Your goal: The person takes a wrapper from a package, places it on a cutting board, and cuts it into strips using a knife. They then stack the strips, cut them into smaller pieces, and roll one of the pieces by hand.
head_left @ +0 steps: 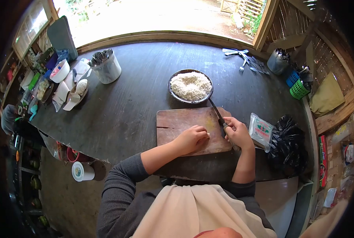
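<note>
My left hand point(193, 139) rests on a worn wooden cutting board point(173, 119), its fingers curled closed. A tiny pale piece point(208, 135) shows at the fingertips, too small to name. In my right hand point(239, 134), closed around the handle, is a knife point(216, 109). Its blade points away from me, over the board's far right part, with the tip near the bowl. Just beyond the board stands a dark-rimmed bowl point(191, 102) heaped with a whitish shredded or crumbly food point(191, 84), dented in the middle.
Right of the board lie a printed plastic packet point(260, 131) and a black plastic bag point(288, 142). Forks and spoons point(246, 59) lie at the far right, near a green basket point(299, 90). A tub of utensils point(106, 70) stands far left. A white bucket point(83, 171) is below the table's left edge.
</note>
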Motion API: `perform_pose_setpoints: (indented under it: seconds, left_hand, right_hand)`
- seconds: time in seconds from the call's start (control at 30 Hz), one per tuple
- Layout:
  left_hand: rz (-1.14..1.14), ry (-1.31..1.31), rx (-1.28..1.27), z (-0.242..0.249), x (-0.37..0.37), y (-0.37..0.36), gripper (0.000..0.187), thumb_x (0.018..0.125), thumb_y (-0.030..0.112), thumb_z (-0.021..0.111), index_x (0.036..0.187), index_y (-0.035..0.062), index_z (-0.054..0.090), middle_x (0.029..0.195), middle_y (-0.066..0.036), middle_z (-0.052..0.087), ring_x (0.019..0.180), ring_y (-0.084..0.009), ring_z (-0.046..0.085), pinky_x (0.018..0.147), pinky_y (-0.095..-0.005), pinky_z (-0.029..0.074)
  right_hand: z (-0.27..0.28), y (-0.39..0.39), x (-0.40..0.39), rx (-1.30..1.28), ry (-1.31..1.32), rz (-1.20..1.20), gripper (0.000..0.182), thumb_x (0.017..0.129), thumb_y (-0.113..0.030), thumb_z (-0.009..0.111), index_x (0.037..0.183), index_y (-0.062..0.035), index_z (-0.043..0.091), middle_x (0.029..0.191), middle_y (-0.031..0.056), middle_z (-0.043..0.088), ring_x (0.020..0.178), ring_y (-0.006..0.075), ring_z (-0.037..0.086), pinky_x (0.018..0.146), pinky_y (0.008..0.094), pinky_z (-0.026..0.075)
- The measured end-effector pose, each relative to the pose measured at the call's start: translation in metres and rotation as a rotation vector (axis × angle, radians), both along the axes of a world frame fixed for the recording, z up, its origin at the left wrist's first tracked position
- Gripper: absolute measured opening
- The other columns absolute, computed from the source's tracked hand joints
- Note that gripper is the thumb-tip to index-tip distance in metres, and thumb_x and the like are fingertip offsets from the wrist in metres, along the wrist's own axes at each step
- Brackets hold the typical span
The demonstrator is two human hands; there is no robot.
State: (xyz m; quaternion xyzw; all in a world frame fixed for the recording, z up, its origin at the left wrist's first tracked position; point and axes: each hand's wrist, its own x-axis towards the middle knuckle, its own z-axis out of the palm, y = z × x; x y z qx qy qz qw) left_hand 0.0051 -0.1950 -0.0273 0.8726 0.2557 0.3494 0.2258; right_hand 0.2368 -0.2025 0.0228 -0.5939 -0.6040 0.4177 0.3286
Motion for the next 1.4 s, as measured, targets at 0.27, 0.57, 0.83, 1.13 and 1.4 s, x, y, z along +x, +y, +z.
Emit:
perform_pose_setpoints:
  seconds: [0.27, 0.57, 0.83, 1.13, 1.4]
  left_hand:
    - [-0.012, 0.012, 0.061, 0.000, 0.015, 0.005, 0.010, 0.085, 0.009, 0.064, 0.093, 0.0033, 0.064, 0.091, -0.011, 0.062, 0.085, -0.0323, 0.060, 0.074, -0.0407, 0.051]
    - [-0.006, 0.128, 0.005, 0.008, 0.021, 0.003, 0.018, 0.082, 0.010, 0.065, 0.099, 0.0040, 0.066, 0.096, -0.011, 0.061, 0.089, -0.0328, 0.059, 0.078, -0.0404, 0.051]
    - [-0.044, 0.121, -0.105, 0.017, 0.005, 0.004, 0.020, 0.083, 0.012, 0.065, 0.102, 0.0054, 0.066, 0.100, -0.012, 0.061, 0.094, -0.0336, 0.060, 0.082, -0.0406, 0.051]
    - [0.090, 0.467, -0.231, 0.051, -0.039, -0.001, 0.041, 0.078, 0.013, 0.068, 0.117, 0.0066, 0.060, 0.112, -0.013, 0.059, 0.101, -0.0334, 0.060, 0.088, -0.0413, 0.050]
    - [0.108, 0.530, -0.310, 0.049, -0.050, -0.002, 0.041, 0.076, 0.004, 0.062, 0.116, 0.0055, 0.059, 0.112, -0.014, 0.059, 0.102, -0.0343, 0.060, 0.088, -0.0411, 0.049]
  right_hand:
    - [0.001, 0.000, -0.003, 0.018, -0.004, -0.010, 0.041, 0.084, -0.007, 0.054, 0.123, 0.0027, 0.058, 0.081, 0.0098, 0.064, 0.058, 0.0130, 0.063, 0.055, 0.0286, 0.052]
    - [-0.005, 0.002, 0.000, 0.027, -0.022, -0.018, 0.041, 0.084, -0.009, 0.055, 0.123, 0.0009, 0.058, 0.082, 0.0102, 0.064, 0.058, 0.0138, 0.063, 0.056, 0.0288, 0.052]
    - [0.002, -0.002, -0.003, 0.017, -0.065, -0.020, 0.044, 0.084, -0.012, 0.054, 0.126, 0.0015, 0.056, 0.081, 0.0118, 0.064, 0.059, 0.0147, 0.063, 0.060, 0.0307, 0.052]
    - [0.014, -0.038, 0.000, 0.257, -0.201, -0.023, 0.043, 0.092, -0.009, 0.050, 0.134, -0.0033, 0.051, 0.073, 0.0040, 0.056, 0.050, 0.0092, 0.052, 0.049, 0.0253, 0.045]
    - [0.009, -0.150, 0.012, -0.107, 0.056, -0.010, 0.049, 0.087, -0.004, 0.059, 0.135, -0.0054, 0.053, 0.070, 0.0039, 0.058, 0.052, 0.0079, 0.055, 0.050, 0.0250, 0.046]
